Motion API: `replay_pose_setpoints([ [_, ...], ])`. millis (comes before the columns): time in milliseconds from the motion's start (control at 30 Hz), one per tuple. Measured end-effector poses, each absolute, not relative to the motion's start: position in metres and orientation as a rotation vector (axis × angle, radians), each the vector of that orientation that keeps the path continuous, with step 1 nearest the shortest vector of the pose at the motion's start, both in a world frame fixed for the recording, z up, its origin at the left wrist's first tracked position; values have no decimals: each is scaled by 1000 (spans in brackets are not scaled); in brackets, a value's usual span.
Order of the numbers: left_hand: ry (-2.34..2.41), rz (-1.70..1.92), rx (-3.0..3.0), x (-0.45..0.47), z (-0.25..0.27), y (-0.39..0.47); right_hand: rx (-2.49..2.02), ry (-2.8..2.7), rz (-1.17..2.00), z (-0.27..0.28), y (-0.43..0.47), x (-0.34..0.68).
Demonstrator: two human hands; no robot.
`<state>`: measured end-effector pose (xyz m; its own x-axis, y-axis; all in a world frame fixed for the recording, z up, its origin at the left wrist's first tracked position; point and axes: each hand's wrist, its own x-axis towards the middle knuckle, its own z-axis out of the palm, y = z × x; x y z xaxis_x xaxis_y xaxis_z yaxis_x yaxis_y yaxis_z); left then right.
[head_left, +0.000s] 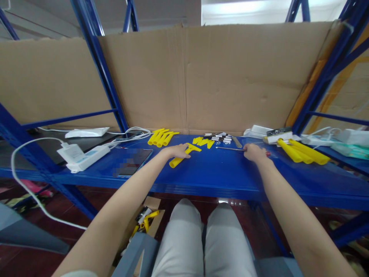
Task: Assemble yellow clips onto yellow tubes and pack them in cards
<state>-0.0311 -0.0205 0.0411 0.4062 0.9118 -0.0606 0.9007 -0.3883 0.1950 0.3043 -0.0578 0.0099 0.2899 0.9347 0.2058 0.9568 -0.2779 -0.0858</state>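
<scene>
My left hand [178, 151] is closed around a yellow T-shaped plastic handle [175, 162], whose tube end points toward me on the blue shelf. My right hand [255, 152] grips a screwdriver [230, 148] by its red handle, its long thin shaft pointing left, low over the shelf. Between the hands lie several small yellow plastic pieces [203, 142]. Behind the shaft is a cluster of black-and-white small parts [220, 137]. Several more yellow tube-ended handles [162, 139] rest at the back left.
On the blue shelf [213, 173] a phone-like tablet [135, 161] lies left, near a white power strip [89, 158] with cables. Yellow cone-shaped tubes [305, 153] and a small box [279, 135] stand right. A cardboard panel [230, 77] backs everything. Below, an open carton [152, 202] holds yellow parts.
</scene>
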Motion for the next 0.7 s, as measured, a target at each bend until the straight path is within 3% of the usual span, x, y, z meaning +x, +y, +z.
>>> replay_pose_setpoints([
  [700, 1439, 543, 2307, -19, 17, -7, -2384, -1784, -94, 19, -67, 286],
])
